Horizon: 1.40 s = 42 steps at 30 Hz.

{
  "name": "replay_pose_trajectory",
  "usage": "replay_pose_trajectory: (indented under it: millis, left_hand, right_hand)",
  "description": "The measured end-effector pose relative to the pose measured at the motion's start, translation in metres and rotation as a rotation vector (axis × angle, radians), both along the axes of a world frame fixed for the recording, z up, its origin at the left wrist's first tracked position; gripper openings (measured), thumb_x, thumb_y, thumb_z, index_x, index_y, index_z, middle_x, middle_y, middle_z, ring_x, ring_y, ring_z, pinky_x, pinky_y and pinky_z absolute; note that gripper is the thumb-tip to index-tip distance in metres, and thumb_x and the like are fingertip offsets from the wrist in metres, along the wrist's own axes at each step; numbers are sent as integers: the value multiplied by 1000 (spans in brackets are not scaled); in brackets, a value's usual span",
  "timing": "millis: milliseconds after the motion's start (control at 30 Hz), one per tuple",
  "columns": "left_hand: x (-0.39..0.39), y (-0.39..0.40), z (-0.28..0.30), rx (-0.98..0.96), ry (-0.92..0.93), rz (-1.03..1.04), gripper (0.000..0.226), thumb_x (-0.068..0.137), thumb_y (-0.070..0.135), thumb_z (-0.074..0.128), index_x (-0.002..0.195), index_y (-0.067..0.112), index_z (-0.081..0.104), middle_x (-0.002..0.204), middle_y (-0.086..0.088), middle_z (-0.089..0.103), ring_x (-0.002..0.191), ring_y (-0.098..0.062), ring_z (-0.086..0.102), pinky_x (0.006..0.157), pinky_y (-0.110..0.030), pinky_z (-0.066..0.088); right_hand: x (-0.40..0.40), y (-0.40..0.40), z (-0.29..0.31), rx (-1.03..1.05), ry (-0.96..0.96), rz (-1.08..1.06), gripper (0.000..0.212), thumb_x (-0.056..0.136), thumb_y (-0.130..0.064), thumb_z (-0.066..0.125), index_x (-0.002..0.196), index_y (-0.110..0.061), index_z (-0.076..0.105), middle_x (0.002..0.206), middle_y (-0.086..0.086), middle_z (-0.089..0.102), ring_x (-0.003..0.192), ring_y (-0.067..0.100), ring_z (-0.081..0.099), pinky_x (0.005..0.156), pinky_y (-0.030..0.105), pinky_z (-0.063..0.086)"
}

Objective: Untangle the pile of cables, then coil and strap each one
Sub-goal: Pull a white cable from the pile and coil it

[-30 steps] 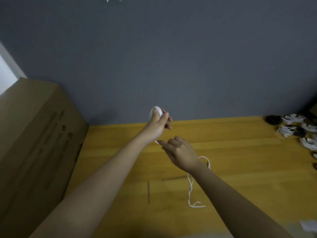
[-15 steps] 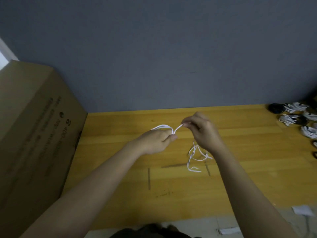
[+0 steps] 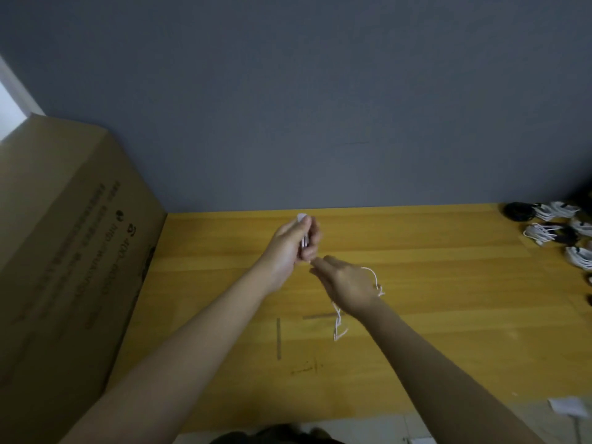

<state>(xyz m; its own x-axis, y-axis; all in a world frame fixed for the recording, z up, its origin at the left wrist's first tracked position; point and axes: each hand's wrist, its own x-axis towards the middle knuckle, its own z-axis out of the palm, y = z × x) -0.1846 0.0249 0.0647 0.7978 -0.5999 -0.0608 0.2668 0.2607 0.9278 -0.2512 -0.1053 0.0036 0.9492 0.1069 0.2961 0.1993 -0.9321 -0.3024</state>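
White cable (image 3: 374, 277), yellow wood tabletop (image 3: 432, 283), grey wall (image 3: 320, 107), brown cardboard box (image 3: 64, 251) w/ dark print.

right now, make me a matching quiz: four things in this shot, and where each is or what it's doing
Things:
1. left hand
2. right hand
3. cardboard box
4. coiled cable bundles

Places or states:
A. far right edge of the wooden table
B. grips the coiled loops of the white cable
C. stands along the left side
D. fingers pointing toward the coil, loose cable trailing by the wrist

Pairs: 1-B, 2-D, 3-C, 4-A
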Motion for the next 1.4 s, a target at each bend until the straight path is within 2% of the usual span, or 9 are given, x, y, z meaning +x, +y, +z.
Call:
replay_pose_trajectory:
  millis: [200, 400, 533, 733, 900, 1067, 1167, 1267, 1400]
  left_hand:
    - [18, -3, -26, 383, -239, 278, 8, 105, 12, 28, 105, 11, 36, 110, -5, 56, 67, -11, 65, 70, -27, 55]
    - [14, 15, -49, 1180, -986, -219, 29, 103, 31, 32, 113, 6, 41, 107, -16, 60, 91, -36, 61, 65, -40, 40]
    - [8, 16, -51, 1150, -948, -405, 45, 92, 58, 45, 94, 13, 48, 89, -1, 57, 81, -23, 55, 66, -37, 41]
    - [19, 18, -40, 912, -809, -268, 33, 93, 44, 56, 67, 23, 52, 60, 5, 46, 60, -15, 45, 59, -35, 36]
    - [25, 8, -25, 738, -798, -20, 32, 94, 34, 59, 65, 22, 52, 53, 8, 44, 53, -7, 40, 58, -35, 31]
    - [23, -16, -2, 535, -729, 162, 23, 87, 38, 56, 68, 27, 61, 59, 12, 58, 55, 2, 48, 57, -21, 37]
    - [37, -17, 4, 607, -756, 247, 25, 92, 35, 59, 73, 20, 64, 59, 2, 56, 54, -6, 47, 62, -35, 40]
    - [45, -12, 3, 723, -811, 209, 38, 92, 42, 53, 80, 7, 60, 62, -8, 52, 60, -21, 50, 61, -41, 39]
    - [41, -19, -1, 827, -889, 94, 38, 96, 40, 49, 76, 9, 55, 68, -5, 55, 66, -24, 53, 65, -41, 41]
  right_hand:
    - [-19, 8, -12, 22, -42, 119, 41, 79, -6, 73, 119, -2, 64, 77, 8, 66, 76, 28, 64, 76, 36, 54]
    - [-18, -8, -3, 374, 56, -31, 36, 88, -6, 66, 124, -7, 62, 92, 9, 64, 91, 27, 59, 81, 30, 42]
    - [-15, -21, 3, 386, 77, -20, 36, 85, -4, 68, 120, -7, 64, 97, 7, 59, 82, 16, 55, 77, 23, 43]
    - [-17, -40, -7, 355, -129, -254, 9, 77, 2, 73, 87, 1, 74, 85, 16, 65, 75, 28, 66, 69, 22, 42]
    - [-11, -46, -10, -71, -183, -298, 14, 74, -4, 76, 84, -15, 76, 76, 8, 64, 68, 32, 59, 57, 35, 46]
    - [6, -25, 10, 734, 52, -240, 18, 89, 6, 57, 86, -5, 70, 86, 9, 64, 78, 21, 62, 74, 32, 49]
    - [-2, -24, 19, 1197, 379, -36, 21, 94, 4, 51, 81, -10, 62, 81, 2, 65, 81, 6, 64, 81, 24, 53]
    - [0, -56, 34, 974, 524, -103, 22, 97, -4, 49, 80, -15, 59, 83, 3, 65, 76, 9, 63, 75, 27, 52]
    - [29, -84, 57, 478, 75, -493, 19, 95, 0, 45, 92, -9, 62, 88, 8, 67, 76, 22, 59, 67, 31, 40]
